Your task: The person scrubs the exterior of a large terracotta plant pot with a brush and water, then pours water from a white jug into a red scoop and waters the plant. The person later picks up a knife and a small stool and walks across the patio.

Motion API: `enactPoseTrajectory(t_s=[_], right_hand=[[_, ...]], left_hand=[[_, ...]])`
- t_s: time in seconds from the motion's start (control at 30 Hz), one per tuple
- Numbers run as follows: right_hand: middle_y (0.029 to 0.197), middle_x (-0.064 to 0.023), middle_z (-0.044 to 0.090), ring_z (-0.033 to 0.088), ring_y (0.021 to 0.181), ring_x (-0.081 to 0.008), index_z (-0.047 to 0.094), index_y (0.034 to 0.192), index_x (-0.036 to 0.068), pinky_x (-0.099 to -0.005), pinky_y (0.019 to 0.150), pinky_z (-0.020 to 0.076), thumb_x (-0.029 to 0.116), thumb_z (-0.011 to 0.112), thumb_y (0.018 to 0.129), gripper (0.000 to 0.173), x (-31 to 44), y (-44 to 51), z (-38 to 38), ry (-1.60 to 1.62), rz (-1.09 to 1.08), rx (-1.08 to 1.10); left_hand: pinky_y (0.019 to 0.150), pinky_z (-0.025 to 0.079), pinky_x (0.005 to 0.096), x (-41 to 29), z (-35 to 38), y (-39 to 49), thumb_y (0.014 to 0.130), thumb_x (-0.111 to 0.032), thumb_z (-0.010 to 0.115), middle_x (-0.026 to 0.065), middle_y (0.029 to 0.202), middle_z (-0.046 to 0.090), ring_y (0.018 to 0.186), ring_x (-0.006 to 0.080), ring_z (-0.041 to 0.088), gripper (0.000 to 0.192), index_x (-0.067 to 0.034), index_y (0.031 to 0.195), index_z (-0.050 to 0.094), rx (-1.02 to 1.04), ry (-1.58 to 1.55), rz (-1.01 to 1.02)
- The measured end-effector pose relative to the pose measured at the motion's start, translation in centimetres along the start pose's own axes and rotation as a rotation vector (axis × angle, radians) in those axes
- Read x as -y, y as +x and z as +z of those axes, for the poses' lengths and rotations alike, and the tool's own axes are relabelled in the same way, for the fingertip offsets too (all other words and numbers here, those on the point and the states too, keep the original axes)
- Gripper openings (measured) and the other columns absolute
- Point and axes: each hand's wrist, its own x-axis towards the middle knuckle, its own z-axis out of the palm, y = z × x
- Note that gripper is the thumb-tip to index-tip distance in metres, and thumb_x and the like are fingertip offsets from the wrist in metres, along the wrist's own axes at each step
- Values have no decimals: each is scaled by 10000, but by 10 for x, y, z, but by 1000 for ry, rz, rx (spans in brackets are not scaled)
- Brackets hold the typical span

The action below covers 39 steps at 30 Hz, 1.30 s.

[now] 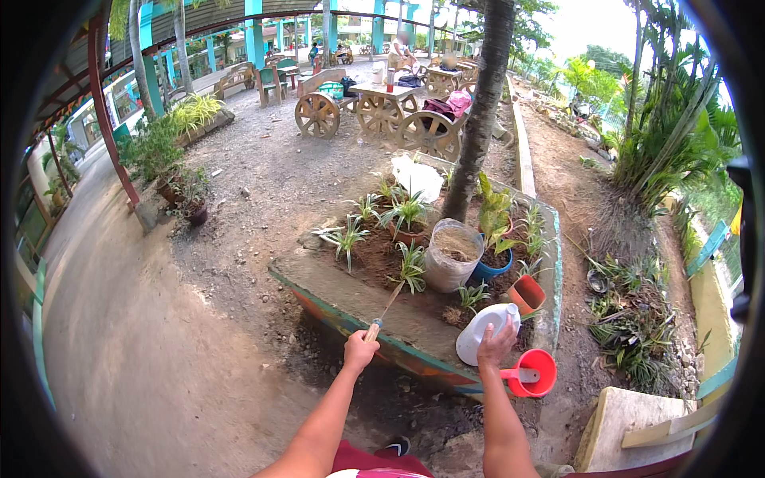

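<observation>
My left hand (360, 351) grips the pale wooden handle of a thin metal hand tool (375, 330). Its shaft points away over the concrete rim, towards a small variegated spider plant (410, 269) in the soil. My right hand (499, 345) lies against a white plastic jug (475, 336), fingers along its side near the neck; the jug leans over on the planter's edge. Just right of that wrist sits a red plastic dipper (539, 369) with something pale inside. Beyond the jug are an orange-red container (526, 295), a clear plastic tub of soil (455, 251) and a blue pot (493, 267).
A tree trunk (478, 119) rises from the boat-shaped concrete planter (334, 287). Behind it lie a white plastic bag (418, 177) and wheel-sided concrete benches (317, 115). A concrete slab seat (627, 424) stands at lower right. Another person (399, 54) is far off.
</observation>
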Motion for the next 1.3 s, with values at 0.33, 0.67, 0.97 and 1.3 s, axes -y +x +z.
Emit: enactPoseTrajectory(t_s=[0.33, 0.67, 0.97, 1.3], right_hand=[[1187, -215, 479, 439, 1101, -390, 408, 1303, 32, -473, 958, 336, 208, 586, 837, 529, 168, -95, 45, 343, -30, 147], [1224, -205, 451, 410, 1142, -383, 388, 1321, 34, -460, 990, 317, 254, 538, 886, 510, 305, -186, 67, 491, -22, 374], [1251, -209, 445, 403, 1159, -376, 380, 1336, 38, -453, 1001, 308, 305, 510, 903, 525, 348, -214, 63, 459, -52, 451], [1234, -203, 455, 419, 1137, -377, 391, 1331, 44, -459, 979, 325, 306, 506, 910, 509, 375, -225, 79, 479, -154, 497]], left_hand=[[680, 486, 316, 32, -116, 5, 653, -93, 686, 90, 843, 661, 739, 162, 615, 397, 27, 1028, 634, -122, -99, 104], [715, 494, 344, 89, -256, 5, 619, -112, 660, 139, 846, 661, 766, 223, 639, 447, 25, 1042, 618, -358, -169, 56], [692, 489, 335, 103, -296, -8, 605, -114, 654, 136, 814, 654, 732, 217, 631, 443, 43, 1019, 624, -412, -242, 63], [610, 468, 294, 127, -312, 3, 625, -109, 683, 65, 791, 635, 660, 129, 573, 416, 23, 1014, 621, -435, -224, -15]])
